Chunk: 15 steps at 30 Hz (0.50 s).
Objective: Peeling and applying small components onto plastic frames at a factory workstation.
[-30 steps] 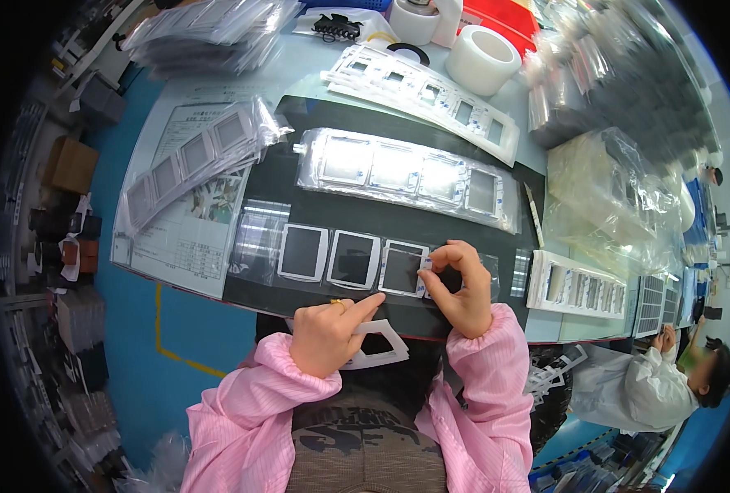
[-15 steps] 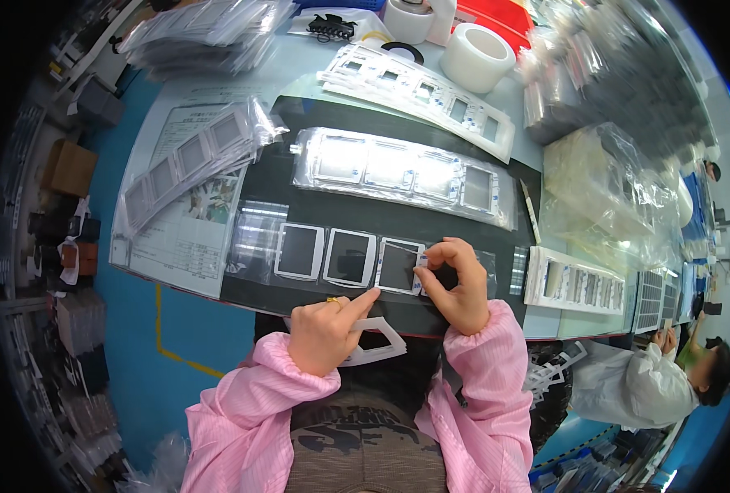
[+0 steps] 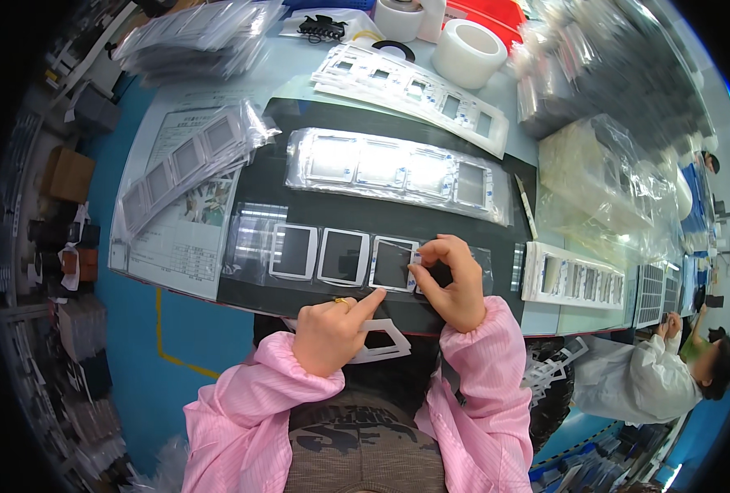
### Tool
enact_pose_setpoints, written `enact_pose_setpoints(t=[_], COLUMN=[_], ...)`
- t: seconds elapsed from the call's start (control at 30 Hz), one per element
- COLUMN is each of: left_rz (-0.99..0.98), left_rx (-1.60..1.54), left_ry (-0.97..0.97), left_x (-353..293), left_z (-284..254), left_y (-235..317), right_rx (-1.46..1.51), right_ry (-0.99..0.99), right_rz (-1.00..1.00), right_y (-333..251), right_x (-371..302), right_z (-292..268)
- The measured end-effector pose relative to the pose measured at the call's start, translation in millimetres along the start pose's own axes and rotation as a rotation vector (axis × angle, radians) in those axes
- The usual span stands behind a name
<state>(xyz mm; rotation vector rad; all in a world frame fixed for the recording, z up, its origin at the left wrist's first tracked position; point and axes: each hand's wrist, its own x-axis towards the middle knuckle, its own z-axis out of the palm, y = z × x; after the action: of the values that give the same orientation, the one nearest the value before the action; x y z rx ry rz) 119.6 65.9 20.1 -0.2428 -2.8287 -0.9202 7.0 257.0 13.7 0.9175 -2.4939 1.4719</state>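
A clear plastic sheet carrying a row of white-edged rectangular frames lies on the dark mat near the table's front edge. My right hand has its thumb and index finger pinched at the right side of the third white frame, which has blue marks. Part of the sheet beyond is hidden behind that hand. At the lower edge of the same frame rests the outstretched index finger of my left hand, its other fingers curled. Loose white frame pieces show below the left hand; their support is unclear.
A pile of clear-wrapped frame strips lies behind the sheet. White frame strips sit farther back, near a tape roll. To the right are a knife-like tool, another strip stack and a plastic bag.
The view has shifted slightly, so the table items sit a little farther left. My left index fingertip has slid slightly right along the third frame's lower edge. My right hand keeps its pinch.
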Motion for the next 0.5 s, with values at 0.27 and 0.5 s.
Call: enact_pose_setpoints(t=[0.27,0.5], left_rz=[0.043,0.028], left_rx=[-0.007,-0.019], left_ry=[-0.039,-0.091], left_x=[10,16], left_z=[11,15], left_y=[14,19], right_rx=[-0.005,-0.039], right_ry=[-0.001,0.033], right_rz=[-0.01,-0.008], right_y=[3,-4], right_x=[-1,0], right_z=[0,-2])
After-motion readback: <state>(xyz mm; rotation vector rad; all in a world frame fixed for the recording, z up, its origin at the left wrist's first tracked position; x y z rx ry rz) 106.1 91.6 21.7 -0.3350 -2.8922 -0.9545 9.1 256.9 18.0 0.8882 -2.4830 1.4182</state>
